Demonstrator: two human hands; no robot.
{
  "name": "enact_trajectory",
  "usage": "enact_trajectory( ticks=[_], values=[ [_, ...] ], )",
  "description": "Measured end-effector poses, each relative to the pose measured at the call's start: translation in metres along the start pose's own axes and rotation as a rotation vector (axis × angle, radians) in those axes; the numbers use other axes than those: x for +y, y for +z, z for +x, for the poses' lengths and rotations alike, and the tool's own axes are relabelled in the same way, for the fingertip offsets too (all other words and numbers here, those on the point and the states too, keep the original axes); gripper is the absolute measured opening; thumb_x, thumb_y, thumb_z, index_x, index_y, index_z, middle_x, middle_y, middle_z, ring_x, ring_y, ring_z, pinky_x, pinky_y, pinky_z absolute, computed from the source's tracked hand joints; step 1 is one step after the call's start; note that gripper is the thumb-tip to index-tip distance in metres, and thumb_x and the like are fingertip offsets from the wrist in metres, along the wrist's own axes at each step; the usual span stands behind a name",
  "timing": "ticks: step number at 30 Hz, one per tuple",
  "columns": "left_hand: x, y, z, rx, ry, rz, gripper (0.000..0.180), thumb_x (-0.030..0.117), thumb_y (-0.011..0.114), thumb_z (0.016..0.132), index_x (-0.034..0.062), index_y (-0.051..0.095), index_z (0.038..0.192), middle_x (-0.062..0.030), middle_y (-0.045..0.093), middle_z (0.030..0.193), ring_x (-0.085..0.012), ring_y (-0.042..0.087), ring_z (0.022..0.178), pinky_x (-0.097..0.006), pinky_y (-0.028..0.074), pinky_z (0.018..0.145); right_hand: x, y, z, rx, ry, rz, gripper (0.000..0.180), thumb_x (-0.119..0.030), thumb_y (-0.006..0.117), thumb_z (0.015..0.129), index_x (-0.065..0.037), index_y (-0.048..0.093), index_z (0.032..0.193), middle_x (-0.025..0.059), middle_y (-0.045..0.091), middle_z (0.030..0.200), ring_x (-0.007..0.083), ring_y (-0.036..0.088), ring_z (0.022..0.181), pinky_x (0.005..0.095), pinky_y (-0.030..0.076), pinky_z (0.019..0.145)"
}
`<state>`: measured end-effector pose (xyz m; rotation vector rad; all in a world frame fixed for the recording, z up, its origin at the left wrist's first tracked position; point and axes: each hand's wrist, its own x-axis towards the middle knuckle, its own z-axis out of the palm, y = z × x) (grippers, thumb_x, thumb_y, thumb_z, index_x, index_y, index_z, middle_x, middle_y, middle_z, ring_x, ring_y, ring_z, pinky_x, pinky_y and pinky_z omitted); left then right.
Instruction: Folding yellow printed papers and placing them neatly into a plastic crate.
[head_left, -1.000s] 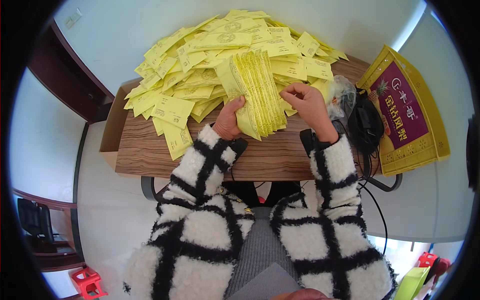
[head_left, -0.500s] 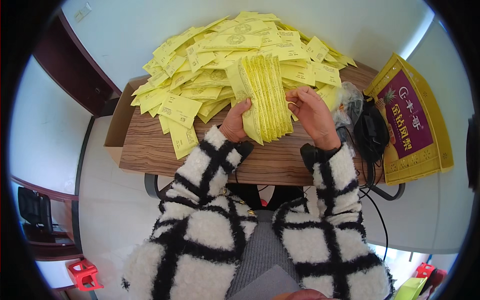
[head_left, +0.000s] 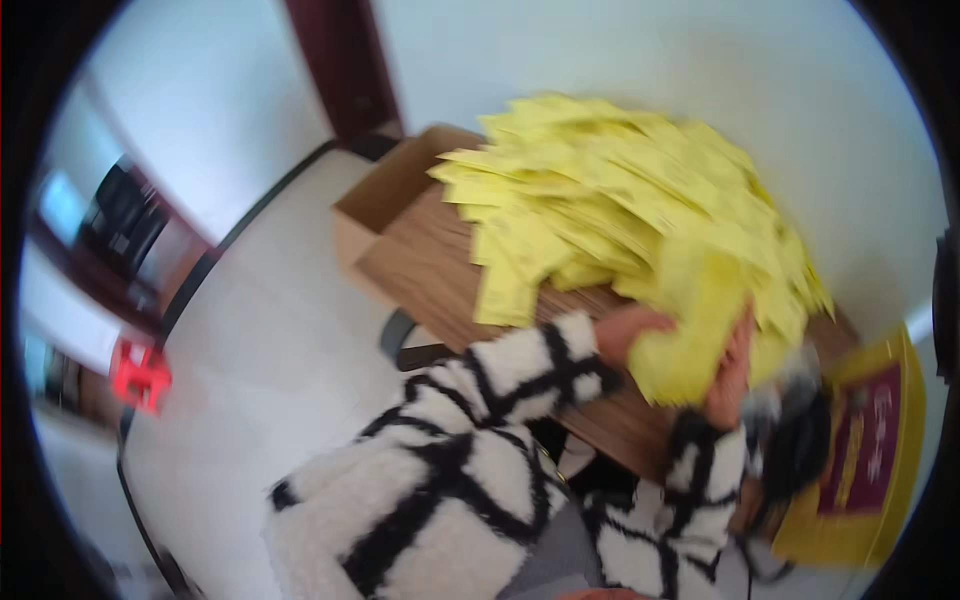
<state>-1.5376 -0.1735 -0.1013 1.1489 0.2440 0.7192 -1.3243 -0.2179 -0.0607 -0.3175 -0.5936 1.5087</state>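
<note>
A thick stack of flat yellow packets (head_left: pixel 690 325) is between my two hands, above the near side of the table. My left hand (head_left: pixel 632 333) grips its left side, thumb over the front. Along its right side lies my right hand (head_left: pixel 733 368), fingers pointing up and closed against the packets. Motion blur hides the fingertips and the edges of single packets. Just behind the stack spreads a big loose heap of the same yellow packets (head_left: pixel 600 170), and a few hang toward the table's front at its left end.
The wood-grain table (head_left: pixel 425 260) has a cardboard box (head_left: pixel 385 205) at its left end. To the right are a black bag (head_left: pixel 797 445), clear plastic (head_left: pixel 790 385) and a yellow crate (head_left: pixel 895 490) with a purple panel. A red stool (head_left: pixel 140 375) stands far left.
My view has swung left and tilted, so the table now sits further right. My right hand has come from beside the stack onto its right side; the fanned packets look pressed together.
</note>
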Motion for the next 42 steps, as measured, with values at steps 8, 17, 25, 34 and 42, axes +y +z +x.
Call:
enact_trajectory(
  ticks=[8,17,25,34,42],
  values=[
    [0.073,0.083,-0.079,-0.253,0.144,-0.497,0.05,0.014,0.064,0.089,-0.005,0.05,0.134,-0.0177,0.066,0.12,-0.0271,0.066,0.108,-0.04,0.052,0.097,0.031,0.004,-0.032,-0.772,0.287,0.339,0.044,-0.041,0.036,0.108,-0.012,0.049,0.138,-0.0017,0.054,0.105,0.0023,0.05,0.075,0.0159,0.042,0.064],
    [0.052,0.079,-0.096,-0.072,0.093,-0.434,0.061,0.018,0.076,0.08,-0.0013,0.053,0.133,-0.0141,0.065,0.123,-0.022,0.064,0.108,-0.036,0.051,0.096,0.03,-0.046,-0.081,0.202,-0.38,-1.018,0.071,-0.054,0.028,0.104,-0.003,0.02,0.153,0.0115,0.04,0.149,0.0194,0.04,0.134,0.0333,0.027,0.113],
    [0.05,0.076,-0.116,-0.014,0.116,-0.451,0.066,0.017,0.078,0.079,-0.0008,0.051,0.136,-0.0137,0.064,0.126,-0.0213,0.064,0.11,-0.036,0.051,0.095,0.049,-0.026,-0.083,-0.383,-0.443,-1.398,0.099,-0.071,0.039,0.092,0.002,0.017,0.155,0.0269,0.032,0.153,0.0337,0.038,0.14,0.0447,0.032,0.114],
    [0.049,0.087,-0.116,-0.087,0.076,-0.471,0.064,0.015,0.078,0.079,-0.0008,0.052,0.135,-0.014,0.065,0.125,-0.0217,0.064,0.109,-0.037,0.052,0.093,0.026,-0.097,-0.08,-0.318,-0.613,-1.398,0.095,-0.07,0.044,0.092,0.001,0.025,0.152,0.0257,0.035,0.149,0.0328,0.038,0.138,0.046,0.03,0.112],
    [0.037,0.081,-0.134,-0.099,0.094,-0.418,0.069,0.019,0.079,0.08,0.0024,0.049,0.14,-0.0138,0.062,0.13,-0.0217,0.062,0.112,-0.038,0.051,0.095,0.039,-0.066,-0.082,-0.208,-0.475,-1.332,0.099,-0.068,0.041,0.094,0.003,0.008,0.154,0.0284,0.034,0.15,0.034,0.051,0.126,0.0467,0.04,0.108]
  ],
)
